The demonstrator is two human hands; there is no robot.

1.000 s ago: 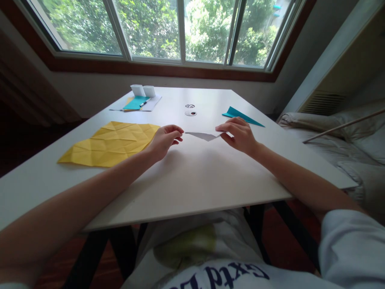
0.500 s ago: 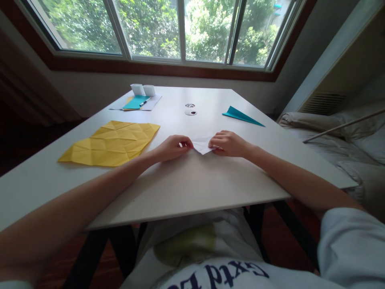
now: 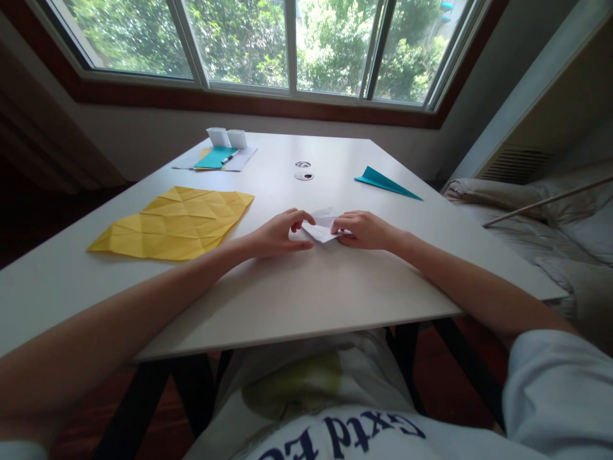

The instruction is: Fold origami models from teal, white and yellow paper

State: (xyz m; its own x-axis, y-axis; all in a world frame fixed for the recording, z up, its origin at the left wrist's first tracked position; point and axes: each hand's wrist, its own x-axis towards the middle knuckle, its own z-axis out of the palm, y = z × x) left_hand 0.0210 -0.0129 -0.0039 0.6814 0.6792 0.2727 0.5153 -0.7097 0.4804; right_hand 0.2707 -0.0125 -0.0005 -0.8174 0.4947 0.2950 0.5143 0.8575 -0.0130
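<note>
Between my two hands, close to the near side of the table, lies a small piece of folded white paper (image 3: 322,229) with a point facing me. My left hand (image 3: 286,232) is at its left edge, thumb and fingers spread apart, the forefinger over the paper. On the other side my right hand (image 3: 361,229) pinches the paper's right edge, fingers above and thumb below. Part of that edge is hidden beneath the right fingers.
A large creased yellow sheet (image 3: 177,223) lies at the left. A blue folded paper plane (image 3: 387,183) rests at the right. Farther back are coloured papers (image 3: 215,157), a pen (image 3: 230,157) and white paper boxes (image 3: 227,137) on the white table (image 3: 306,294).
My left thumb and fingers have come apart and let go of the paper's left corner. The right hand keeps its hold in nearly the same place.
</note>
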